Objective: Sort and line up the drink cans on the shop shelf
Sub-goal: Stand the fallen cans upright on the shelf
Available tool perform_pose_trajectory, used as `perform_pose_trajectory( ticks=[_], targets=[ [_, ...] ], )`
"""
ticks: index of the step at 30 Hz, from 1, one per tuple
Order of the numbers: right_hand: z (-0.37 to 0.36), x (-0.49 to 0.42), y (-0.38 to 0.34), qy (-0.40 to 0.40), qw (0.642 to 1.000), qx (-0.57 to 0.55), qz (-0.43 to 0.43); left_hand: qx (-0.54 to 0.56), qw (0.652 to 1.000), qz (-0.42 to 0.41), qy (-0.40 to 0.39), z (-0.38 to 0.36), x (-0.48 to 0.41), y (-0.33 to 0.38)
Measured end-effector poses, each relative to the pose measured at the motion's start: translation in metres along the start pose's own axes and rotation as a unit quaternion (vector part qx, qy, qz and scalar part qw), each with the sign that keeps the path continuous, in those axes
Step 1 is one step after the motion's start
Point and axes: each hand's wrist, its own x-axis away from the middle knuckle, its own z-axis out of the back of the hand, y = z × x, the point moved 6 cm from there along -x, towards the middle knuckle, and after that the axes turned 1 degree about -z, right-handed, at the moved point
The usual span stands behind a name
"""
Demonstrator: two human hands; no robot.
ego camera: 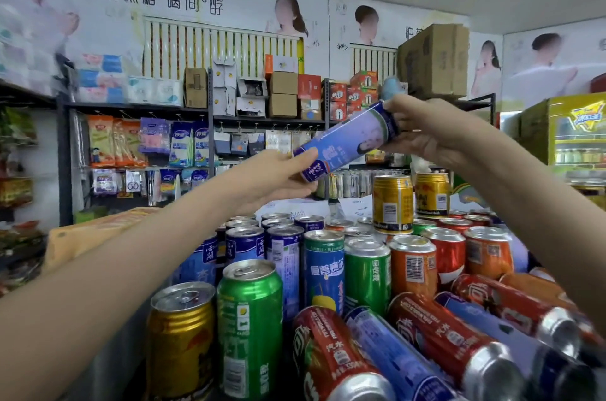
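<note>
At frame centre, the left hand [278,176] and right hand [423,130] each grip one end of a tilted blue can [346,146], above the standing cans [323,269].

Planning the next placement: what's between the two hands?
In the head view, a slim lavender-blue metal can, tilted, spans the gap; left hand grips its lower end, right hand its upper end.

My one camera rides on my head, facing forward. Cans [323,272] sit close below; the wall shelves [131,108] stand farther back.
</note>
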Motion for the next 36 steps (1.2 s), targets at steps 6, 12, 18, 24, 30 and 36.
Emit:
perform_pose_trajectory(
  ticks=[6, 12, 18, 24, 30, 36],
  targets=[
    [-0.010, 0.006, 0.024, -0.052, 0.991, -0.117, -0.022, 0.268, 0.962, -0.016, 0.052, 0.012, 0.017, 0.009],
    [-0.031, 0.011, 0.027, -0.143, 0.926, 0.336, 0.093, 0.120, 0.977, -0.111, 0.137, 0.038, 0.020, 0.033],
    [-0.080, 0.019, -0.004, -0.163, 0.854, 0.432, 0.239, -0.077, 0.974, -0.158, 0.141, 0.025, 0.021, 0.066],
    [-0.078, 0.011, 0.016, -0.150, 0.897, 0.352, 0.220, -0.102, 0.983, -0.124, 0.086, 0.019, 0.024, 0.062],
    [-0.063, -0.002, 0.048, -0.140, 0.955, 0.227, 0.132, -0.403, 0.914, -0.049, 0.025, 0.025, 0.033, 0.022],
    [-0.061, -0.013, 0.063, -0.130, 0.969, 0.205, 0.044, -0.494, 0.865, 0.034, -0.081, 0.017, 0.037, -0.021]
  ],
)
